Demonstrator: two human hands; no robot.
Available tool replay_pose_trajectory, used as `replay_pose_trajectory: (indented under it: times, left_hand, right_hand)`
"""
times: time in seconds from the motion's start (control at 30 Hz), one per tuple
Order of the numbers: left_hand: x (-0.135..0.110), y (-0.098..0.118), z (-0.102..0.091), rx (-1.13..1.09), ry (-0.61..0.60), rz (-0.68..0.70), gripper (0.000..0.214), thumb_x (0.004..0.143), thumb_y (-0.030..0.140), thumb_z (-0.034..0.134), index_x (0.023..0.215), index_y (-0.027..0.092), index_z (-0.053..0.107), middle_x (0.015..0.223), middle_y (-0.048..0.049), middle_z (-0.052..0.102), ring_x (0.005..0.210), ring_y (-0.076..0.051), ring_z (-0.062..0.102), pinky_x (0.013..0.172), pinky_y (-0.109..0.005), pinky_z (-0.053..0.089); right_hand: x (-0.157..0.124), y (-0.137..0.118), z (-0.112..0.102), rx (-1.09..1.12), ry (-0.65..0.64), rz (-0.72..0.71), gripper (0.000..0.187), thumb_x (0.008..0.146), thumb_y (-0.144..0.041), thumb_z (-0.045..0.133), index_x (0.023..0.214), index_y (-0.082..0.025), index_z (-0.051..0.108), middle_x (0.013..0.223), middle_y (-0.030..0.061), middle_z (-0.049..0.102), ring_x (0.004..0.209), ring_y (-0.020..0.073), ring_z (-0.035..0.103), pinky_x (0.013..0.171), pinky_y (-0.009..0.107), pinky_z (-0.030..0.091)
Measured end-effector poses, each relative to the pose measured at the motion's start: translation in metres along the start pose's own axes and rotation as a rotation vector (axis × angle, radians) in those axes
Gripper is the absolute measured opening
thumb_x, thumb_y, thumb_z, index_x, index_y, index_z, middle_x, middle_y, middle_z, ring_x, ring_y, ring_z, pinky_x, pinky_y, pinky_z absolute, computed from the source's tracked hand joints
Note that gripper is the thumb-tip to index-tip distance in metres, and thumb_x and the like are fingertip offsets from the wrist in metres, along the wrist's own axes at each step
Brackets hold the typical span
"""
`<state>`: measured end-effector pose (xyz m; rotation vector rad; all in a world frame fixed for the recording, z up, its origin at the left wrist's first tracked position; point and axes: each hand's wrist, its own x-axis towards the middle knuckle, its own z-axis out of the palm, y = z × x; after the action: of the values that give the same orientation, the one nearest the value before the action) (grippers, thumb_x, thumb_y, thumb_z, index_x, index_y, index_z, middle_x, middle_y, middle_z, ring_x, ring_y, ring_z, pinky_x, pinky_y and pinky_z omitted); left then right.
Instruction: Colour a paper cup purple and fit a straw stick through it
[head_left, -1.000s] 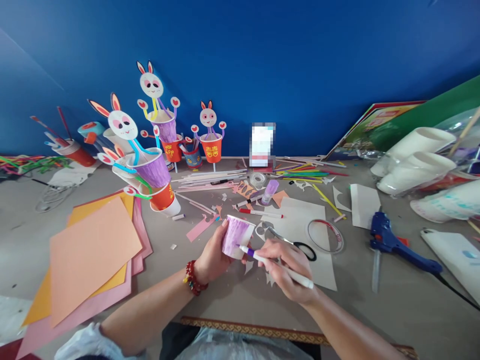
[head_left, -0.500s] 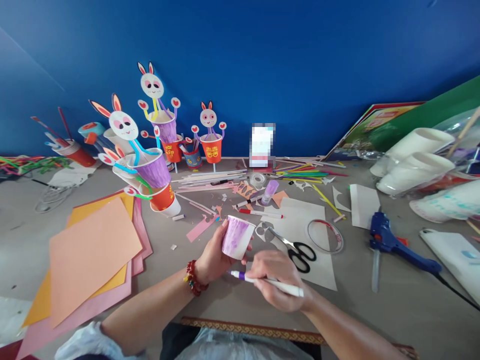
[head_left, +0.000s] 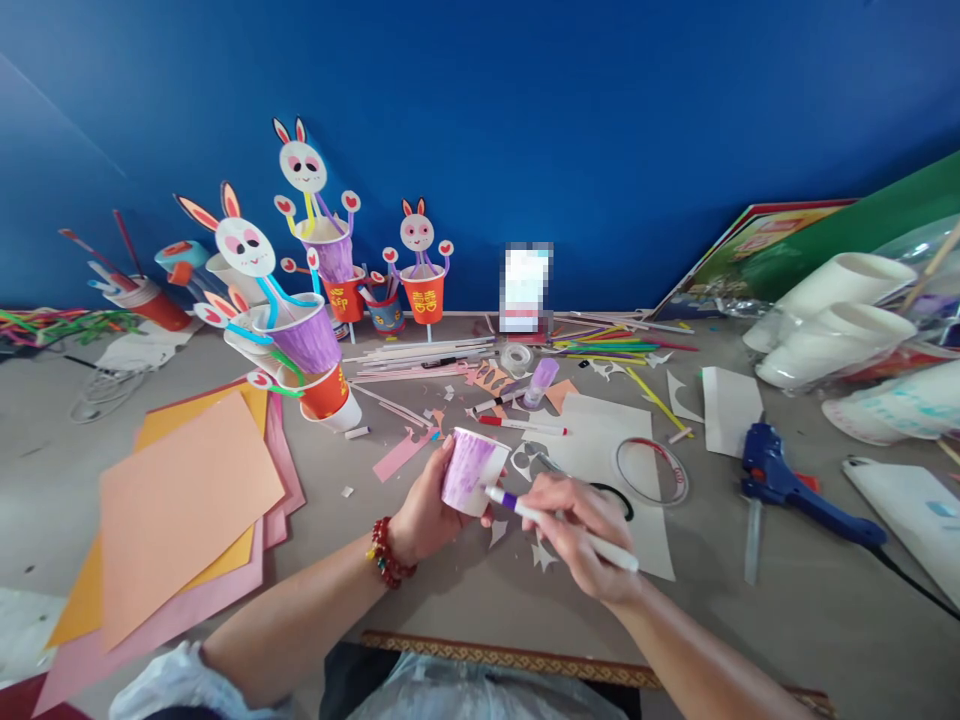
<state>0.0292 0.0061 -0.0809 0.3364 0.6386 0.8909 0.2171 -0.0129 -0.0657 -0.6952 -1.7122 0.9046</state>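
Note:
My left hand (head_left: 429, 503) is wrapped round a white paper cup (head_left: 471, 472), its fingers partly hidden behind it. Purple strokes cover most of the cup's visible side, with a white strip left at the right. Between the fingers of my right hand (head_left: 581, 530) is a purple marker (head_left: 559, 525) with a white barrel. Its tip touches, or is very close to, the cup's lower right side. Just beyond my right hand lie black-handled scissors (head_left: 616, 497), partly covered by it, on a white paper sheet (head_left: 600, 425).
Rabbit figures in paper cups (head_left: 300, 335) stand at the back left, behind stacked coloured paper (head_left: 191, 510). A blue glue gun (head_left: 795, 490) and a roll of tape (head_left: 651, 470) lie to the right. Paper scraps, straws and a red marker (head_left: 523, 426) litter the middle.
My right hand has moved right and slightly up, bringing the marker tip from below the cup to its lower right side. The left hand and cup have barely moved.

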Motion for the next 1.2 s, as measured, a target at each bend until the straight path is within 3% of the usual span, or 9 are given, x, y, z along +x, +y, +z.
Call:
replay_pose_trajectory:
  times: [0.07,0.23,0.43,0.6,0.67,0.8,1.0,1.1,1.2]
  left_hand:
    - [0.0,0.0,0.0,0.009,-0.002,-0.005,0.051,0.095,0.054,0.043,0.11,0.011,0.066,0.089,-0.0126,0.07,0.066,-0.02,0.065,0.048,-0.027,0.051]
    - [0.0,0.001,-0.001,-0.019,0.006,-0.011,0.055,0.095,0.056,0.041,0.117,0.012,0.064,0.089,-0.0125,0.07,0.065,-0.019,0.065,0.049,-0.026,0.05]
    - [0.001,0.0,-0.003,0.004,-0.036,-0.035,0.055,0.094,0.058,0.042,0.111,0.011,0.065,0.082,-0.0119,0.069,0.064,-0.02,0.065,0.049,-0.026,0.049]
    - [0.0,0.001,-0.001,-0.05,-0.017,-0.031,0.055,0.094,0.056,0.043,0.121,0.012,0.063,0.091,-0.0123,0.07,0.067,-0.02,0.065,0.048,-0.026,0.049]
    - [0.0,0.002,0.0,-0.048,-0.029,-0.037,0.056,0.094,0.057,0.043,0.12,0.011,0.063,0.089,-0.0124,0.07,0.064,-0.02,0.065,0.048,-0.026,0.05]
    - [0.001,0.002,0.0,-0.044,-0.05,-0.041,0.054,0.095,0.054,0.041,0.114,0.01,0.066,0.083,-0.0118,0.068,0.068,-0.021,0.065,0.047,-0.027,0.05]
    - [0.001,0.002,-0.001,-0.094,-0.064,-0.02,0.057,0.093,0.057,0.045,0.123,0.011,0.062,0.092,-0.0122,0.068,0.071,-0.02,0.064,0.048,-0.025,0.049]
    - [-0.002,0.002,-0.002,-0.08,-0.114,0.023,0.065,0.088,0.064,0.051,0.126,0.013,0.061,0.099,-0.0128,0.069,0.074,-0.02,0.065,0.049,-0.025,0.049]
    - [-0.005,0.001,-0.005,-0.026,-0.142,0.032,0.063,0.084,0.06,0.061,0.129,0.015,0.06,0.096,-0.0113,0.07,0.071,-0.019,0.065,0.053,-0.026,0.051]
  right_hand:
    - [0.001,0.0,-0.002,-0.031,0.038,0.041,0.018,0.09,-0.011,0.052,0.096,-0.02,0.066,0.071,0.0014,0.066,0.056,0.0137,0.059,0.052,0.026,0.045]
    - [0.003,-0.003,0.003,0.06,-0.144,-0.088,0.015,0.087,-0.014,0.052,0.087,-0.02,0.066,0.059,-0.0005,0.063,0.052,0.0141,0.058,0.053,0.027,0.044]
    - [-0.001,0.0,-0.003,-0.026,0.066,0.116,0.018,0.091,-0.012,0.051,0.099,-0.021,0.065,0.075,0.0011,0.067,0.055,0.0126,0.059,0.053,0.026,0.045]
    - [0.001,-0.003,0.003,0.067,-0.152,-0.056,0.016,0.086,-0.013,0.052,0.087,-0.021,0.066,0.061,0.0002,0.064,0.054,0.0147,0.057,0.054,0.028,0.044]
    - [-0.001,-0.002,0.002,0.066,-0.099,-0.039,0.017,0.087,-0.012,0.052,0.091,-0.021,0.066,0.064,0.0006,0.065,0.055,0.0145,0.057,0.053,0.028,0.044]
    - [-0.004,0.004,-0.004,0.017,0.071,0.152,0.019,0.092,-0.012,0.051,0.1,-0.021,0.065,0.077,0.0021,0.067,0.056,0.0122,0.058,0.053,0.026,0.044]
    - [-0.002,0.003,0.002,0.134,-0.188,0.006,0.013,0.087,-0.014,0.055,0.085,-0.019,0.067,0.06,-0.0004,0.064,0.055,0.0131,0.059,0.055,0.027,0.044]
    - [-0.005,0.002,-0.001,0.169,-0.074,0.083,0.015,0.091,-0.015,0.052,0.092,-0.02,0.067,0.062,-0.0008,0.064,0.053,0.0118,0.057,0.052,0.025,0.044]
    - [-0.007,0.002,-0.005,0.161,0.005,0.16,0.015,0.094,-0.017,0.051,0.098,-0.021,0.065,0.065,-0.0007,0.064,0.052,0.0117,0.056,0.049,0.024,0.043]
